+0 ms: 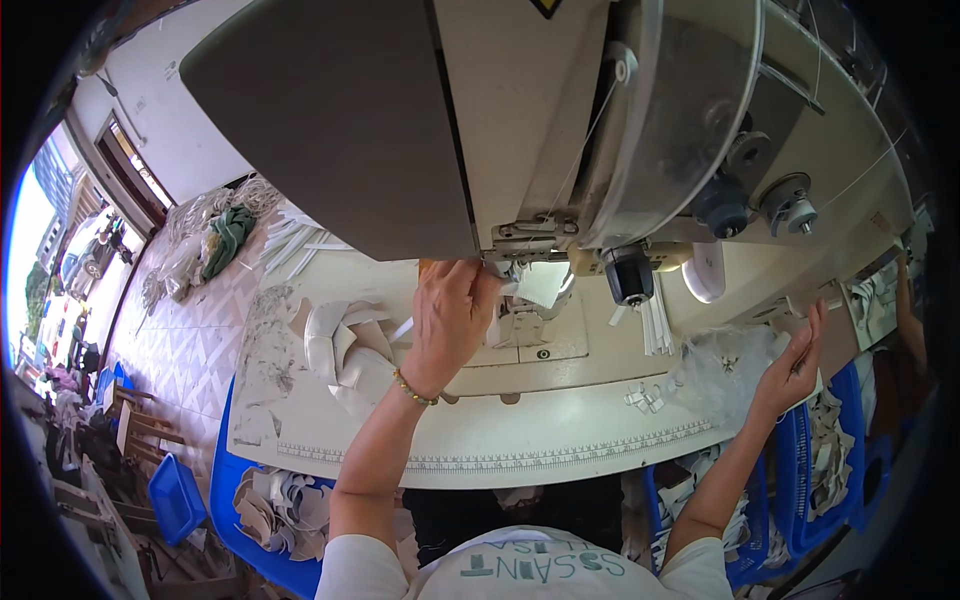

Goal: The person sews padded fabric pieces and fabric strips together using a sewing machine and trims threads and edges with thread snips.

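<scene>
Here the left hand (pixel 452 318) rests at the middle of the surface (pixel 560 415), fingers curled together on a small white piece (pixel 540 282) pressed under the sewing machine (pixel 520 120) head; exactly how tightly the grip closes is hard to see. The right hand (pixel 795 362) reaches to the right edge of the surface, fingers spread apart, touching a crumpled clear plastic bag (pixel 722 368). A pile of cream cut pieces (pixel 345 350) lies just beside the left wrist, toward the left edge. White strips (pixel 657 325) lie between the hands.
</scene>
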Tool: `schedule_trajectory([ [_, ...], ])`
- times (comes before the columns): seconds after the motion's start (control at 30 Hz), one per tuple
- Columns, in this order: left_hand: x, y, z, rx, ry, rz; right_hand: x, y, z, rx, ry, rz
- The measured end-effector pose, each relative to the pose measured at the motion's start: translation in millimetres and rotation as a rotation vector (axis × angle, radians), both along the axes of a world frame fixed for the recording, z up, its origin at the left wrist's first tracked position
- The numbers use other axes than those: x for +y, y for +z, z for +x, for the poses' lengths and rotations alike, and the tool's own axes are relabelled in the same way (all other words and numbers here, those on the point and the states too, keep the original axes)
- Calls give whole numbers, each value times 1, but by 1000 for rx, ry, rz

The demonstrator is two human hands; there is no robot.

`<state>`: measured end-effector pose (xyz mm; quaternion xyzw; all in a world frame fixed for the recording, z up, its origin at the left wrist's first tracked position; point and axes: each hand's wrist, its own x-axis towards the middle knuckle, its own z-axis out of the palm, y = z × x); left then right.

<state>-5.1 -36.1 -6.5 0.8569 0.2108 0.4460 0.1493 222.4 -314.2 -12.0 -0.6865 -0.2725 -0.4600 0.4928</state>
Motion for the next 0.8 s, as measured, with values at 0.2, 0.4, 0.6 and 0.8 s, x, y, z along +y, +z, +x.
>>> schedule_trajectory([
  [0.2,-11,7,-14,-140,-227,-2,-2,-30,-58,284,492,-89],
  [0.4,4,-17,-29,42,-87,345,51,-20,-109,601,845,-597],
  [0.6,3,-40,-62,-62,-22,-691,94,-31,-154,599,1051,-647],
  [0.8,-5,-49,-64,-401,-50,-1254,150,-56,-181,641,1103,-380],
])
